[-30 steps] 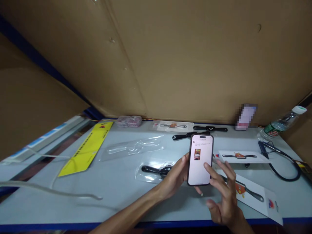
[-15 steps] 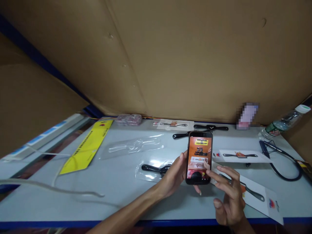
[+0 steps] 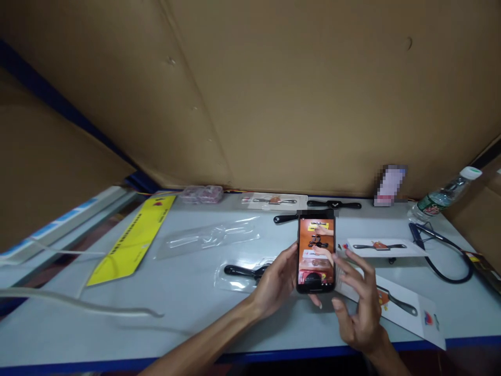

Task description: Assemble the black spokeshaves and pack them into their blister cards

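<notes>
My left hand [image 3: 276, 282] grips a smartphone [image 3: 316, 253] upright, its lit screen showing tools on an orange ground. Beside its right edge is my right hand [image 3: 360, 303], with fingers spread and nothing in them; the fingertips are close to the screen, though contact is hard to tell. Partly behind my left hand lies a black-handled spokeshave [image 3: 240, 271] in a clear plastic shell. Another black spokeshave [image 3: 334, 204] rests near the wall, and a black handle [image 3: 285, 219] is partly covered by the phone. Printed cards [image 3: 385, 247] with spokeshave pictures lie to the right.
A yellow card [image 3: 133, 245] and an empty clear blister shell [image 3: 211, 237] lie left. Small clear boxes [image 3: 201, 194] stand by the cardboard wall [image 3: 274, 104]. At right are a water bottle [image 3: 442, 198], a black cable loop [image 3: 450, 279] and a pixelated object [image 3: 390, 185]. A power strip [image 3: 58, 224] runs along the left.
My right hand has risen slightly, its fingers still spread next to the phone. The picture on the screen differs, with hands now over the tools. The whole view has shifted a little.
</notes>
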Demonstrator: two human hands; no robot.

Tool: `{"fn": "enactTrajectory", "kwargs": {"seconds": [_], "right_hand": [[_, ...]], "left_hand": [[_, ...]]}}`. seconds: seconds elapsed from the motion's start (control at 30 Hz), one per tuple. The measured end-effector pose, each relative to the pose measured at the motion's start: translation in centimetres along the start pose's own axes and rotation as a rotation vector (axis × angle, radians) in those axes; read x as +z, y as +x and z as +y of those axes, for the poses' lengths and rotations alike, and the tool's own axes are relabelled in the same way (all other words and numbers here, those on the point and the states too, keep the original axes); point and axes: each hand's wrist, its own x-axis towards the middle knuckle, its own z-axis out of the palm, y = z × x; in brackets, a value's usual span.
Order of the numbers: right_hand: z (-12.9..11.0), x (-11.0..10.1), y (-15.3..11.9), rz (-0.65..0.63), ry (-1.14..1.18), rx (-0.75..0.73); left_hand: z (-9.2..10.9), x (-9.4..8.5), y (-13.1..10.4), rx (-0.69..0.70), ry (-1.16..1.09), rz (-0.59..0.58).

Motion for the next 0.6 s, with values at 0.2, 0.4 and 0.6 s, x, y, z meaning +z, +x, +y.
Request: {"fn": "enactTrajectory", "kwargs": {"seconds": [0.2,0.4,0.6], "right_hand": [[-0.72,0.30,0.17,-0.074,-0.118,-0.167],[-0.62,0.34,0.24,-0.022,-0.118,-0.087],[-0.23,0.17,-0.54,-0.018,-0.078,-0.072]], "left_hand": [[-0.07,0.30,0.13,0.014,0.009,0.021],[-0.21,0.16,0.14,0.006,0.011,-0.002],[-0.34,-0.13,0.08,0.000,0.015,-0.032]]}}
